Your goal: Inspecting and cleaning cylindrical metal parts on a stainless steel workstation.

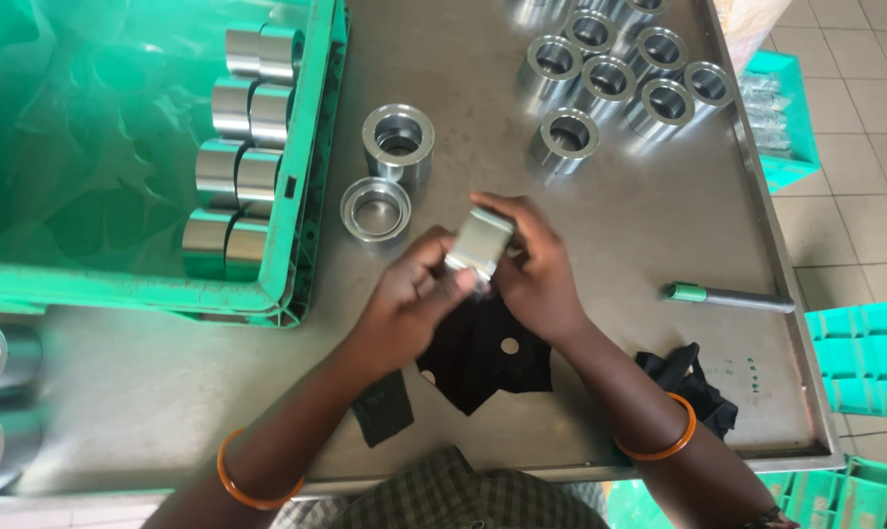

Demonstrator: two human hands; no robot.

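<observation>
Steel table (649, 225); left hand (409, 304), right hand (537, 279) meet, fingers of both closed around metal ring (480, 245).

Crate (306, 196) left of rings (610, 78), on table (561, 411)

Left hand (409, 299) and right hand (537, 269) meet mid-surface, both gripping one shiny metal ring (480, 245), tilted. Black cloth (483, 358) flat on steel surface (169, 382) under hands. Two loose rings (390, 171) just left-far of hands, one standing taller. Ring cluster (615, 73) far right, upright. Green crate (100, 147) far left, rings rowed on sides along its right wall. Green-capped marker (728, 297) right of hands. Orange bangles on both wrists.
</observation>
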